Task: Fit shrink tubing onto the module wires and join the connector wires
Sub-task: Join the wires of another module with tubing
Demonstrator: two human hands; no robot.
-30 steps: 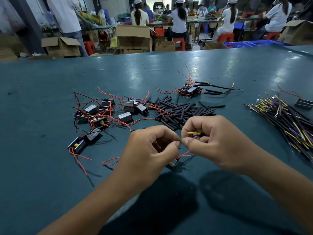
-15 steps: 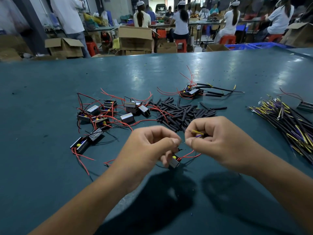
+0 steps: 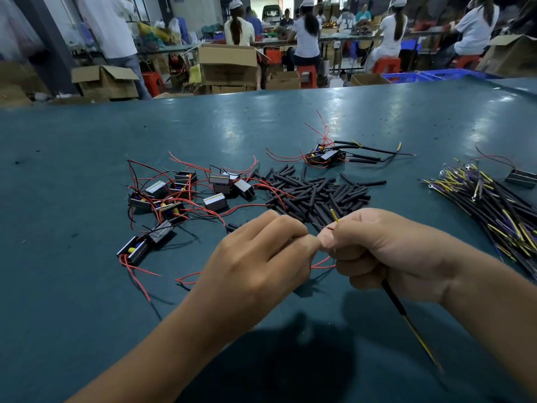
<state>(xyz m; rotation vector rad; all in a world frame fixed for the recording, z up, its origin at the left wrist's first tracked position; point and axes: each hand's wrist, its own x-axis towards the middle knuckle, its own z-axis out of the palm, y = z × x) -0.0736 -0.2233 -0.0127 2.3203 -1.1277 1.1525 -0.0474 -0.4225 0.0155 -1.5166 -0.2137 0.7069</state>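
Above the teal tabletop (image 3: 87, 301), the left hand (image 3: 255, 266) pinches a thin red module wire (image 3: 321, 261) and the right hand (image 3: 386, 254) a black-sleeved yellow connector wire (image 3: 398, 308) — tips meeting. Both look light, limp and springy — best gripped right beside the bare ends.

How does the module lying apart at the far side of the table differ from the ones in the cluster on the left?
The far module has black tubing on its leads, with yellow-striped wire ends beyond; the left cluster of modules shows bare red and black leads. The far module lies alone beyond the tubing pile; the cluster modules lie tangled together. Both are small black boxes with red wires.
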